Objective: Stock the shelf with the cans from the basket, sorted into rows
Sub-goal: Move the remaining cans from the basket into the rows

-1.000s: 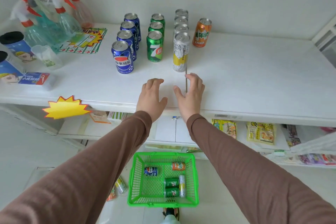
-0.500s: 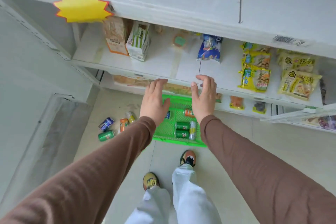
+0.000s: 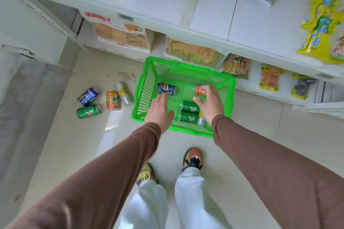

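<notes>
Down on the floor (image 3: 74, 145), at the far left, four loose cans (image 3: 104, 99) lie on their sides: a blue one, a green one, an orange one and a pale yellow one, close together and just outside the green basket (image 3: 141, 89). Inside the basket, a blue can (image 3: 165, 88) lies near the far left corner, and the left hand (image 3: 160, 111) reaches toward it with fingers spread and empty, the fingertips just short of the can or barely touching it; which one cannot be told. Two green cans (image 3: 189, 111) lie side by side between the hands, with a pale can (image 3: 201, 120) beside them. The right hand (image 3: 211, 105) hovers open over an orange can (image 3: 199, 90), its fingers curved above it, not closed. The lower shelf (image 3: 204, 24) above the basket holds snack bags.
</notes>
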The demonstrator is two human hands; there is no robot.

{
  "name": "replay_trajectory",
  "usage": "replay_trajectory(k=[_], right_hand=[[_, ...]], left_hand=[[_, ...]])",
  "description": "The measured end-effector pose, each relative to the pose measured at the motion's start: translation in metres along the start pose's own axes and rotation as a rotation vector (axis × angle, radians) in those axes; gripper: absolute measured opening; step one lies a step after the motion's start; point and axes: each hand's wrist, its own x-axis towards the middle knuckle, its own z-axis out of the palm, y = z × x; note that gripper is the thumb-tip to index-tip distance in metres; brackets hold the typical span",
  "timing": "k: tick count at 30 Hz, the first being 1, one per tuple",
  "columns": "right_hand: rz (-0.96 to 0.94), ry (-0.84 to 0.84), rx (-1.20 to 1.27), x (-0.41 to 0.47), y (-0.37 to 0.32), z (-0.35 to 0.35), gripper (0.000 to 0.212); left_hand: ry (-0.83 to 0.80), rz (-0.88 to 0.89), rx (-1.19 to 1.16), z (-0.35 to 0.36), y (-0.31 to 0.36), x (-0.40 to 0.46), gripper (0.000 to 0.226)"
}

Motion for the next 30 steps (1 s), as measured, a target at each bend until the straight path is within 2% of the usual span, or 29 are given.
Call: replay_trajectory(k=[7, 19, 27, 30], right_hand=[[0.087, -0.32, -0.145, 0.055, 0.096, 0.084, 0.081], [-0.025, -0.623, -0.519, 0.159, 0.172, 0.177, 0.096], [-0.087, -0.709, -0.546, 0.186, 0.183, 0.206, 0.099], [-0.081, -0.64, -0.463, 0.177, 0.182, 0.203, 0.096]], left_hand=[[-0.149, -0.035, 0.129, 0.103, -0.057, 0.064, 0.068], [-0.308, -0.057, 0.276, 0.201, -0.113, 0.15, 0.065], [-0.325, -0.079, 0.267, 0.216, -0.129, 0.167, 0.064], [-0.322, -0.083, 0.261, 0.208, -0.126, 0.164, 0.064]])
